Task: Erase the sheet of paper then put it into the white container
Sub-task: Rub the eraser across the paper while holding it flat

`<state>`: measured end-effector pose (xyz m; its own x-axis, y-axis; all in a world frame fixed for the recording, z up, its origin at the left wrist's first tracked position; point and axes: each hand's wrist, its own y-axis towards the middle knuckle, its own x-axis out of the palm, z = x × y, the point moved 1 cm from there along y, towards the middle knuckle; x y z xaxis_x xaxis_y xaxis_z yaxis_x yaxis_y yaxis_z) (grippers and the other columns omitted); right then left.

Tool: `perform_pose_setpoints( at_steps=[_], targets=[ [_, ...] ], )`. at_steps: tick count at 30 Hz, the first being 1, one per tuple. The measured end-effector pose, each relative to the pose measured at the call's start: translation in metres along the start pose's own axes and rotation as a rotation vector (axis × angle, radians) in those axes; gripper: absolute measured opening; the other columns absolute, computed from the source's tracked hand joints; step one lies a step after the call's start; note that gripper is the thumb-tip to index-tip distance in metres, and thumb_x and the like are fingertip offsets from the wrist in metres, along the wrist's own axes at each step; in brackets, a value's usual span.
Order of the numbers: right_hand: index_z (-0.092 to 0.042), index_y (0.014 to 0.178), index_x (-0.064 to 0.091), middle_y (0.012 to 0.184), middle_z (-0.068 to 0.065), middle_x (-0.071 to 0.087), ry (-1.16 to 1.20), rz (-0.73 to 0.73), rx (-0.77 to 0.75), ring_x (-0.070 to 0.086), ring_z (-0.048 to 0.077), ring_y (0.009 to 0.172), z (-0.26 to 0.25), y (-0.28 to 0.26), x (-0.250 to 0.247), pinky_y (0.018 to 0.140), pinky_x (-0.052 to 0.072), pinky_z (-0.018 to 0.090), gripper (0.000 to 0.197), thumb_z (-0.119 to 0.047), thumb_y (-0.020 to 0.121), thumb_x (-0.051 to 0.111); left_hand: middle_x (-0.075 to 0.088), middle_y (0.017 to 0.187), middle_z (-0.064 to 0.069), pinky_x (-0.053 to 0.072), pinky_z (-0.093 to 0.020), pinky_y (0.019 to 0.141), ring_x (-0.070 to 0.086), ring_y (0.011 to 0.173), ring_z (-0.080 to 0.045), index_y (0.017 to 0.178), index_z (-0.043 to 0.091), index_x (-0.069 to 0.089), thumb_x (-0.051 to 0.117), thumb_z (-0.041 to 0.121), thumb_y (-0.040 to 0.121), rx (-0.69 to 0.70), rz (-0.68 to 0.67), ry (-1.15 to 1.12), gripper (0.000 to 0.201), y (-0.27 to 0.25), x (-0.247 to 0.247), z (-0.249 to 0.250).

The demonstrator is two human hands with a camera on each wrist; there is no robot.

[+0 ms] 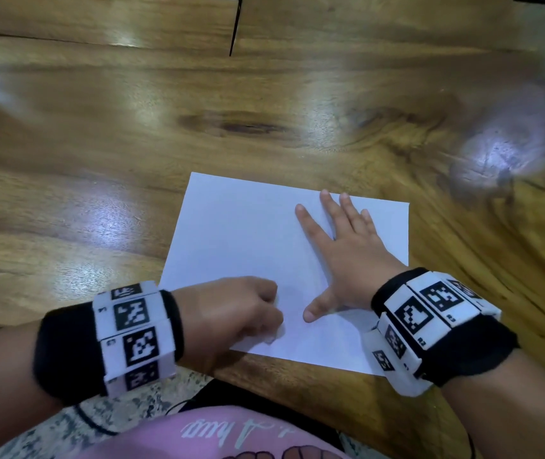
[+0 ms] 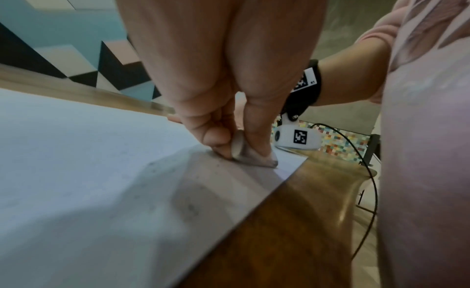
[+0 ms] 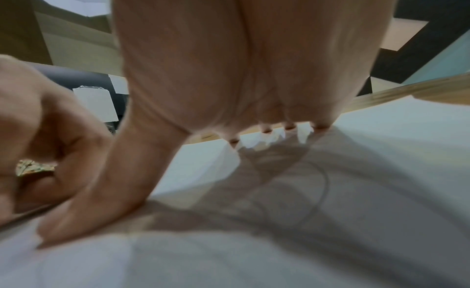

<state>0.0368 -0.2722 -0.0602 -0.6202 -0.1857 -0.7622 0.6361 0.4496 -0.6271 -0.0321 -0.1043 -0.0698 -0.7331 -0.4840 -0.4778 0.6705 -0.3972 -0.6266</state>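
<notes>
Left to right across the wooden bench [image 1: 99,154]. The left hand [image 1: 231,318] is curled over the near left part of the sheet of paper [image 1: 248,233], its fingers [image 2: 216,139] and thumb pinching a small pale eraser [image 2: 250,158] whose lower edge is pressed against the sheet close to the near edge. Fine grey specks lie scattered on the paper beside the eraser in the left wrist view; they are probably rubbings.

The sheet lies flat on the bench, its long axis running from the near right corner away toward the far left, slightly askew to the bench edge. No pencil marks can be made out on it from the head view.

The right hand [image 1: 347,256] lies palm down on the right half of the sheet, fingers [image 1: 330,207] straight and spread, thumb [image 1: 319,309] pointing toward the left hand; it grasps nothing and seems to pin the paper in place.

The eraser sits at the near left of the sheet, so the unrubbed area lies mainly ahead of it and toward the pinning hand. The erasing step appears to be in progress. The white container cannot be identified with confidence; the right of the head view is blurred.
</notes>
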Motion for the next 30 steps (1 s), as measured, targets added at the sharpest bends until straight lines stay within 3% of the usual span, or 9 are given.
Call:
perform_pose_setpoints(
  at_steps=[2, 4, 6, 9, 13, 21, 25, 26, 30],
  targets=[
    [-0.031, 0.141, -0.034, 0.145, 0.007, -0.045, -0.002, -0.003, 0.001, -0.042, 0.029, 0.133, -0.001, 0.000, 0.000, 0.114, -0.019, 0.046, 0.144, -0.069, 0.053, 0.075, 0.055, 0.058, 0.002, 0.049, -0.025, 0.075, 0.051, 0.060, -0.005, 0.072, 0.020, 0.060, 0.061, 0.015, 0.076, -0.051, -0.022, -0.086, 0.006, 0.002, 0.001, -0.003],
    [-0.031, 0.141, -0.033, 0.145, 0.008, -0.045, -0.007, -0.007, 0.004, -0.042, 0.029, 0.133, -0.001, 0.000, 0.000, 0.114, -0.018, 0.047, 0.144, -0.069, 0.054, 0.075, 0.049, 0.062, 0.007, 0.040, -0.015, 0.066, 0.045, 0.057, -0.002, 0.086, 0.007, 0.059, 0.057, 0.012, 0.081, 0.057, 0.045, -0.138, 0.007, 0.011, -0.013, 0.005],
    [-0.030, 0.141, -0.033, 0.145, 0.008, -0.045, -0.011, -0.010, 0.004, -0.042, 0.030, 0.133, -0.001, 0.000, 0.000, 0.114, -0.018, 0.047, 0.144, -0.069, 0.054, 0.075, 0.045, 0.067, 0.010, 0.031, -0.009, 0.059, 0.042, 0.058, -0.006, 0.084, 0.006, 0.060, 0.055, 0.012, 0.083, 0.214, 0.150, 0.012, 0.007, 0.021, -0.030, 0.018],
    [-0.031, 0.141, -0.033, 0.145, 0.007, -0.045, -0.008, -0.014, 0.006, -0.042, 0.029, 0.133, -0.001, 0.000, -0.001, 0.113, -0.019, 0.046, 0.145, -0.070, 0.053, 0.075, 0.043, 0.074, 0.006, 0.031, -0.015, 0.056, 0.049, 0.065, -0.015, 0.070, 0.020, 0.059, 0.058, 0.018, 0.083, 0.404, 0.219, 0.289, 0.013, 0.023, -0.034, 0.014],
    [-0.031, 0.140, -0.034, 0.145, 0.007, -0.046, -0.012, -0.020, 0.009, -0.042, 0.029, 0.133, -0.002, 0.000, -0.002, 0.112, -0.019, 0.045, 0.144, -0.069, 0.054, 0.075, 0.049, 0.060, 0.006, 0.037, -0.017, 0.058, 0.046, 0.056, 0.000, 0.081, 0.013, 0.060, 0.056, 0.017, 0.082, 0.102, 0.019, 0.013, 0.005, 0.003, -0.016, -0.004],
    [-0.032, 0.141, -0.033, 0.145, 0.008, -0.046, -0.004, -0.023, 0.004, -0.042, 0.031, 0.133, -0.002, 0.001, -0.002, 0.113, -0.018, 0.047, 0.145, -0.070, 0.052, 0.074, 0.041, 0.082, -0.002, 0.028, -0.025, 0.061, 0.044, 0.071, -0.021, 0.087, 0.007, 0.061, 0.054, 0.011, 0.082, 0.338, 0.175, 0.318, 0.010, 0.028, -0.042, 0.030],
    [-0.032, 0.139, -0.035, 0.144, 0.007, -0.047, -0.003, -0.034, 0.011, -0.043, 0.029, 0.132, -0.001, 0.000, -0.002, 0.112, -0.020, 0.046, 0.145, -0.071, 0.052, 0.075, 0.046, 0.067, 0.004, 0.033, -0.013, 0.055, 0.044, 0.059, -0.009, 0.068, 0.026, 0.054, 0.053, 0.020, 0.084, 0.256, 0.080, 0.235, 0.017, 0.017, -0.020, 0.015],
    [-0.032, 0.139, -0.035, 0.144, 0.006, -0.047, -0.001, -0.033, 0.012, -0.044, 0.029, 0.132, -0.001, 0.000, -0.001, 0.112, -0.020, 0.046, 0.145, -0.071, 0.052, 0.074, 0.048, 0.063, 0.005, 0.036, -0.013, 0.056, 0.045, 0.057, -0.004, 0.064, 0.030, 0.049, 0.053, 0.022, 0.083, 0.272, 0.068, 0.373, 0.021, 0.012, -0.014, 0.008],
    [-0.033, 0.138, -0.036, 0.143, 0.006, -0.048, -0.002, -0.036, 0.018, -0.044, 0.028, 0.131, -0.002, 0.000, -0.002, 0.113, -0.019, 0.046, 0.145, -0.070, 0.052, 0.075, 0.050, 0.053, 0.013, 0.038, -0.016, 0.053, 0.046, 0.055, -0.003, 0.061, 0.024, 0.050, 0.060, 0.019, 0.075, 0.246, -0.014, 0.390, 0.019, 0.000, -0.014, -0.002]
  ],
)
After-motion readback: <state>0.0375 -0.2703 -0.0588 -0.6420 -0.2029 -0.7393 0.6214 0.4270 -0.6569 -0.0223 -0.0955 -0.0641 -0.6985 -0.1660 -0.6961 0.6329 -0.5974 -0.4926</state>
